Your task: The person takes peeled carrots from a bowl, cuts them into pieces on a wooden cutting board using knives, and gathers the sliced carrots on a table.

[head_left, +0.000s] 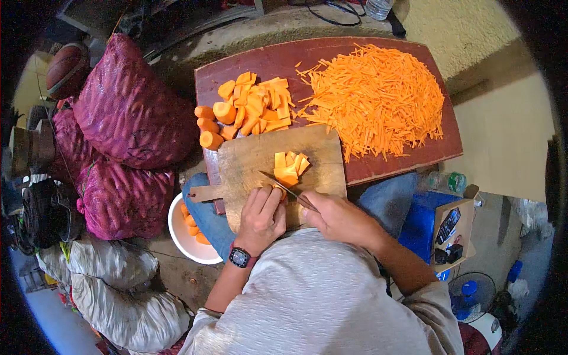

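Two hands worked close together on the wooden cutting board, which we had over our lap at the near edge of the red table. Our left hand had its fingers together and curled down, clamped on a small carrot piece; only a sliver of orange showed just beyond the fingertips, and the rest was hidden beneath them. Our right hand was closed around the handle of the knife, its index finger reaching forward along the handle. The blade slanted up and to the left, passing between our left fingertips and the cut slices. Those slices sat in a loose, leaning cluster just beyond the blade, with none of our fingers on them. We could not tell whether the edge was touching the carrot under our fingers.

Past the board, thick carrot chunks were heaped at the left of the table, and a broad mound of carrot sticks covered much of its right side. Low on our left, a white basin held more carrots, partly behind our knee. Farther left, bulging purple mesh sacks were piled, with a basketball beside the topmost one.
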`<state>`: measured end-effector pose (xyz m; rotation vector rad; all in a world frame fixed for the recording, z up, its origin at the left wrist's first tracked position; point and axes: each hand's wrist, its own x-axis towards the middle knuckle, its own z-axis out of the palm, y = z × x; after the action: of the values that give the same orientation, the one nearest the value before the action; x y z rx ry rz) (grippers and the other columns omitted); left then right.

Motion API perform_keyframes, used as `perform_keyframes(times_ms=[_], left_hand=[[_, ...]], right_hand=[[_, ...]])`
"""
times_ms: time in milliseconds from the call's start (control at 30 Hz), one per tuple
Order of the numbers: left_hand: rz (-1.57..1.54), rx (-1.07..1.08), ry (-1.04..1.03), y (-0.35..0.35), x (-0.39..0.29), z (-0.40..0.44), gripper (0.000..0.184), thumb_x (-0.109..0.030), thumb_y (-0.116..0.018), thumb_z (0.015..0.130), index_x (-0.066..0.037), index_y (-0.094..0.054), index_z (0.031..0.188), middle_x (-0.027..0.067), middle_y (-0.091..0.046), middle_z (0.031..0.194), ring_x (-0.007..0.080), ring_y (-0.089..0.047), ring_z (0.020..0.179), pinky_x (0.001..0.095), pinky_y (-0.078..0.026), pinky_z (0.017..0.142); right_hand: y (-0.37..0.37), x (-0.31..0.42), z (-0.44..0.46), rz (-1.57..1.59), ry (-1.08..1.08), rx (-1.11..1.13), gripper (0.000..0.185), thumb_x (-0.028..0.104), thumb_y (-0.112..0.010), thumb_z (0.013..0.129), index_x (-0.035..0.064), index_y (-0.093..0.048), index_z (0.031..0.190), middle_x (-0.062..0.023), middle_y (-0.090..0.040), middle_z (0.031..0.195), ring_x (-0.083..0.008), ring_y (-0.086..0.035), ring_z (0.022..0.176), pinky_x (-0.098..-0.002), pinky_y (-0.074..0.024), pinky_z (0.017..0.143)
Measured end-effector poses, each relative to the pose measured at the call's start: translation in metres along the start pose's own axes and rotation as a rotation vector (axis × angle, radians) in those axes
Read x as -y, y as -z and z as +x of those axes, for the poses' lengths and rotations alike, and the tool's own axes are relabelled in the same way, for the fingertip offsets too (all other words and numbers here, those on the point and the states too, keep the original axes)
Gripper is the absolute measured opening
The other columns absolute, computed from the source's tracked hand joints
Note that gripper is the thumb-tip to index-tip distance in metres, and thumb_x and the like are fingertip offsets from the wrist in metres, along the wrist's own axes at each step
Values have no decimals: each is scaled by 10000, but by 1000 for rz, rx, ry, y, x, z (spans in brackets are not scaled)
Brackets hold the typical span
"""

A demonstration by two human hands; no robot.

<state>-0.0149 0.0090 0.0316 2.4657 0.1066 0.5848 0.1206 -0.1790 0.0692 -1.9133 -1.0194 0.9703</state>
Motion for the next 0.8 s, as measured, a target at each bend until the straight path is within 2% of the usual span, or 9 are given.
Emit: perform_keyframes(times_ms=[267, 333, 567, 800], left_hand=[[2, -18, 10, 1, 1, -5, 386, 74, -780, 823, 49, -666, 1191, 223, -661, 1121, 424, -655, 944, 493, -564, 804], [-45, -9, 57, -2, 5, -8, 363, 46, -796, 853, 47, -672, 1194, 217, -667, 1108, 416, -666, 954, 482, -569, 807], [-28, -46, 33, -4, 7, -8, 339, 34, -803, 865, 49, -684, 1182, 218, -673, 1074, 414, -679, 937, 482, -572, 799], [-36, -54, 19, -5, 7, -6, 372, 50, -806, 843, 52, -684, 1194, 231, -688, 1112, 424, -687, 954, 485, -579, 811]], right_hand=[[29, 30, -13, 81, -52, 24, 306, 241, -626, 1083, -8, -596, 1258, -328, -731, 1003, -552, -714, 991, -603, -568, 828], [34, 35, -20, 60, -24, 9, 312, 220, -638, 1087, -22, -608, 1282, -301, -718, 996, -514, -720, 955, -539, -563, 789], [38, 40, -24, 19, -30, 57, 326, 223, -637, 1089, -15, -595, 1307, -307, -721, 979, -525, -721, 947, -549, -562, 778], [33, 38, -20, -28, -72, 73, 345, 233, -628, 1083, -18, -599, 1318, -316, -733, 1037, -534, -713, 1010, -584, -568, 833]])
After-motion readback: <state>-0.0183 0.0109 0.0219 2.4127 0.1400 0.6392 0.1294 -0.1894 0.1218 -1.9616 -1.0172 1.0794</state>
